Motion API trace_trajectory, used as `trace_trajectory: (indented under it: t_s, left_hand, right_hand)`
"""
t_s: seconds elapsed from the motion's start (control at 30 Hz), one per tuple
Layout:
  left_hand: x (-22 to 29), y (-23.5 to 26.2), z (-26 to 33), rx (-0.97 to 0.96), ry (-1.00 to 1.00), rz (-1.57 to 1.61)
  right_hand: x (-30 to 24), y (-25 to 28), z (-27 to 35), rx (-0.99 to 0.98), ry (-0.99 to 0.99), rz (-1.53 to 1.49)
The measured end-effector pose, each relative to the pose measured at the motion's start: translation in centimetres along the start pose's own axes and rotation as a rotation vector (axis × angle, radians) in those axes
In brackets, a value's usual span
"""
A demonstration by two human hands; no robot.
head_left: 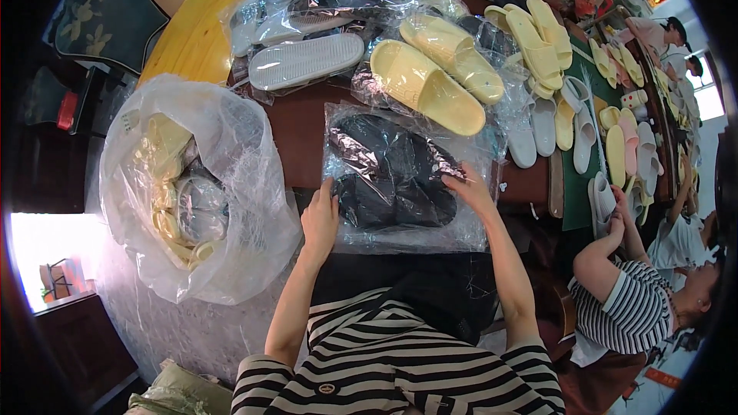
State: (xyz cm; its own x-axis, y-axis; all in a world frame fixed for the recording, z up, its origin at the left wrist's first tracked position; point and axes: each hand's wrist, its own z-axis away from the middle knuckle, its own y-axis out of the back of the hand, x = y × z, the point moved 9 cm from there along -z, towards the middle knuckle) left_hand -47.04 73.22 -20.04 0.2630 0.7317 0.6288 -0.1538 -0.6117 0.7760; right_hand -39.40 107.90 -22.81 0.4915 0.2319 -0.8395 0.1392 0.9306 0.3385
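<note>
Nearest, the left hand (320, 219) grasped the left edge of a clear plastic bag (361, 241), while the right hand (470, 188) had its fingers on the film at the other side; glare covered this place, so whether they pinched it could not be told. The bag lay at the near side of the brown tabletop (294, 134), its lower part reaching over the front edge, toward the person's lap. Inside, a pair of black slippers (396, 173) rested side by side under wrinkled, shiny film. To the left, just beside the tabletop, stood a big translucent sack (265, 219) with yellow slippers in it; a narrow brown strip was visible between sack and bag. Directly behind the bag, a wrapped yellow pair (427, 88) and a pale grey slipper (307, 61), sole upward, limited the room forward. At the right, a co-worker in a striped shirt (626, 303) held a grey slipper (601, 204). Farther away, more slippers stood in rows, and other people sat beyond.
</note>
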Motion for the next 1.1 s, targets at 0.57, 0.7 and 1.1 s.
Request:
trace_trajectory:
  t_s: [0.57,0.7,1.1]
  left_hand:
    - [-0.4,2.9,0.1,0.206,-0.037,0.193]
    - [0.7,1.9,0.4,-0.032,-0.048,-0.182]
    - [5.2,-6.5,-6.6,-0.178,-0.477,-0.212]
  right_hand:
    - [-1.3,1.6,3.0,-0.095,0.284,0.102]
    - [-0.6,3.8,3.1,-0.124,0.253,0.130]
    - [0.2,7.5,5.0,-0.083,0.218,0.045]
